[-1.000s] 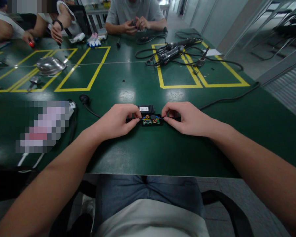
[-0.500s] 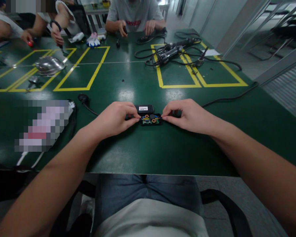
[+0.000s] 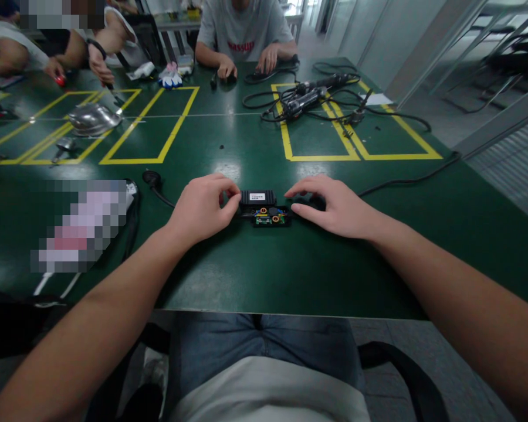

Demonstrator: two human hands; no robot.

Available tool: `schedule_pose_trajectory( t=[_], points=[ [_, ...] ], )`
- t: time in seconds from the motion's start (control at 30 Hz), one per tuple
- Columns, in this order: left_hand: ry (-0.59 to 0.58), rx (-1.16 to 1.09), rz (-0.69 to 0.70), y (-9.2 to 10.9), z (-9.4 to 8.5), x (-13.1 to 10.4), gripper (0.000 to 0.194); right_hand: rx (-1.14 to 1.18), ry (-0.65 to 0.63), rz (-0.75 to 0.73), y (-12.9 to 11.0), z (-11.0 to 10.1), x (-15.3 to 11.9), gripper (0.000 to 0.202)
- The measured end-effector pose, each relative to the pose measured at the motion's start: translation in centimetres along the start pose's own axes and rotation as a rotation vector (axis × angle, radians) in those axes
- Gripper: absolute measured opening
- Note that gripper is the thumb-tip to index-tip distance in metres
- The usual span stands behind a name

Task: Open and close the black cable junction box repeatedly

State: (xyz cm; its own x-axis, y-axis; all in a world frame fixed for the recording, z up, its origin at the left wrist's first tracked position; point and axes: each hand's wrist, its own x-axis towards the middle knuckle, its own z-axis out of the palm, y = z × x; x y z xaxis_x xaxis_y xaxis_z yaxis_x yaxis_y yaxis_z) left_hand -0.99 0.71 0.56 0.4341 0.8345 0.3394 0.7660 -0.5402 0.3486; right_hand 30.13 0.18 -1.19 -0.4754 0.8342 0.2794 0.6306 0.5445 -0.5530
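A small open black case (image 3: 286,221) lies on the green table in front of me, with a green circuit board (image 3: 264,221), copper-coloured rings and thin wires inside. Just behind it is a ribbed black cover (image 3: 270,198) with a white label. My left hand (image 3: 205,205) is closed, thumb and forefinger pinching the cover's left end. At the case's right end, my right hand (image 3: 332,205) is open, its thumb and fingers apart and holding nothing. Black cable runs out on both sides, ending on the left in a round plug (image 3: 152,179).
A blurred-out pinkish object (image 3: 88,225) lies to the left. Tangled black cables with cylindrical tools (image 3: 305,101) sit at the back right. A shiny metal shell (image 3: 94,119) is at the back left. Several people work across the table, which has yellow tape rectangles (image 3: 132,161).
My left fingers have moved from the case's left end to the cover's. My right hand has let go at the right end and its fingers have spread.
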Motion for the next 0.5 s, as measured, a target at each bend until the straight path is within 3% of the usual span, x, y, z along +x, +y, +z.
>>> schedule_pose_trajectory(
  t=[0.13, 0.3, 0.5],
  points=[
    [0.000, 0.078, -0.090, -0.69, -0.03, 0.09, 0.024, 0.002, -0.017, -0.044, 0.32, 0.39, -0.14, 0.037],
    [-0.089, 0.086, -0.111, -0.56, 0.24, 0.13, 0.029, -0.030, -0.109, -0.026, 0.09, 0.45, -0.33, 0.051],
    [-0.088, 0.043, -0.105, -0.56, 0.60, 0.15, 0.031, -0.010, -0.154, -0.047, -0.17, 0.37, -0.50, 0.060]
  ],
)
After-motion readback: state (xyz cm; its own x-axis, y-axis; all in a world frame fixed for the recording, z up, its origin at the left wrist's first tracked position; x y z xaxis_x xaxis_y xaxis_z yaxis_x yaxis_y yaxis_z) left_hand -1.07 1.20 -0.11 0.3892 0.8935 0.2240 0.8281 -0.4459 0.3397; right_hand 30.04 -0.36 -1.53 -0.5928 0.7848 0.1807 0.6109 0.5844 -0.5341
